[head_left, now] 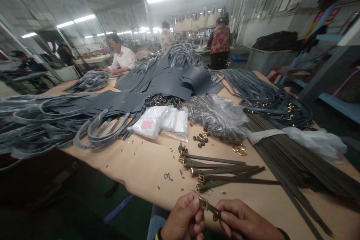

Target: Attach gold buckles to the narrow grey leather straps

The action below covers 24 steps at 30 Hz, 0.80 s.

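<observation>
L hand [185, 215] & R hand [239, 217], each w/ grip closed on dk strap [213, 209] (gold buckle [203, 203] btwn).

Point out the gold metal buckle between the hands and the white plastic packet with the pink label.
Gold metal buckle [203, 203], head view, at its middle.
White pink-labelled plastic packet [152, 116], head view, on its upper face.

1. Surface: I find my table [135, 165] tan-topped, heavily loaded.
2. Nearest me: short buckled straps [225, 178], roughly side by side, some crossing; small metal pieces [165, 176] scattered mostly to their left.
3. On my right: a bundle of long dark strips [298, 157].
4. Middle: I record white plastic packets [153, 120] beside a filled clear bag [216, 116].
5. Beyond: I note piled grey-blue panels [165, 82], with film-wrapped handles [30, 120] on my left.
</observation>
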{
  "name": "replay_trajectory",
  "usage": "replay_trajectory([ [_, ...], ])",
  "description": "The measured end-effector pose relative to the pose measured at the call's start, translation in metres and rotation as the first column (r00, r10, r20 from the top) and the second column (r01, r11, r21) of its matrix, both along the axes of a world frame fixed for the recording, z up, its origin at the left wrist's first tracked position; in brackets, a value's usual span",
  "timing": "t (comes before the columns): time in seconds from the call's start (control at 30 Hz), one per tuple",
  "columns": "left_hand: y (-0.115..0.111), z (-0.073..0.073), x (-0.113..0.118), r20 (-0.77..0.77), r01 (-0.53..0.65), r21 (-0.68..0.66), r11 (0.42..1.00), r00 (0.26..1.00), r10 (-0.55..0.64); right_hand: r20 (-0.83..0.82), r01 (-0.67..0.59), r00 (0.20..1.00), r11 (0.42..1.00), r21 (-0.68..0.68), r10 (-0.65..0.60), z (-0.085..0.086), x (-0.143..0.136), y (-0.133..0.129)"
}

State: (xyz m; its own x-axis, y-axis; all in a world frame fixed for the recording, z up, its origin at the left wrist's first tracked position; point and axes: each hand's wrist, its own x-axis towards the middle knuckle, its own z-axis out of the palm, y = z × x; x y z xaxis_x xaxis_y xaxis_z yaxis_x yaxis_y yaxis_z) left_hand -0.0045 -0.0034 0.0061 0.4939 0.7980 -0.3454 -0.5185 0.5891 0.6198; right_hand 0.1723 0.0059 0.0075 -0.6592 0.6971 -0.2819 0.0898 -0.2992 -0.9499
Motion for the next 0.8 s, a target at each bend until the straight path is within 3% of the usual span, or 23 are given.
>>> replay_trajectory([
  [0.6,-0.009,-0.004,-0.004,0.297,0.143,0.040,0.989,0.943,-0.149,-0.023,-0.094,0.995,0.994,0.050,0.095,0.018,0.006,0.003],
  [0.7,-0.008,-0.004,-0.002,0.277,0.157,0.041,0.987,0.947,-0.162,-0.020,-0.126,0.992,0.991,0.042,0.127,0.021,0.007,0.003],
  [0.8,-0.004,-0.008,0.002,0.063,0.154,0.032,0.988,0.986,-0.156,0.048,-0.154,0.987,0.987,0.042,0.152,0.020,0.007,0.003],
])
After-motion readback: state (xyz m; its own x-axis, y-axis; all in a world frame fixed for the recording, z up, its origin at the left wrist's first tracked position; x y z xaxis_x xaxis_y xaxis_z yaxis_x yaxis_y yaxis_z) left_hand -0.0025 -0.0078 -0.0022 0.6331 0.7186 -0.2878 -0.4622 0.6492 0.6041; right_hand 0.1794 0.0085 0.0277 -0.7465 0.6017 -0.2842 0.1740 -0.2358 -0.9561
